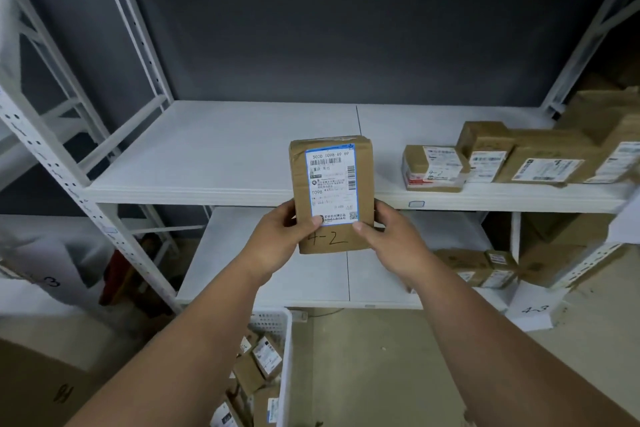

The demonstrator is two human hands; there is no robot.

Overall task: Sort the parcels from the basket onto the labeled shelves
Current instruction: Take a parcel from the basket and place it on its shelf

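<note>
A brown cardboard parcel [332, 194] with a white shipping label and "4-2" handwritten below it is held upright in front of the white shelf [214, 156]. My left hand [280, 236] grips its lower left edge, thumb on the label. My right hand [391, 232] grips its lower right edge, thumb on the front. Below, a white perforated basket [285, 357] holds several more small parcels [266, 357].
Several brown parcels [519, 156] line the right part of the middle shelf. More parcels [485, 267] sit on the lower shelf [311, 274] at right. A paper marked "4-3" [533, 310] hangs by the right post. A large carton [41, 385] stands at bottom left.
</note>
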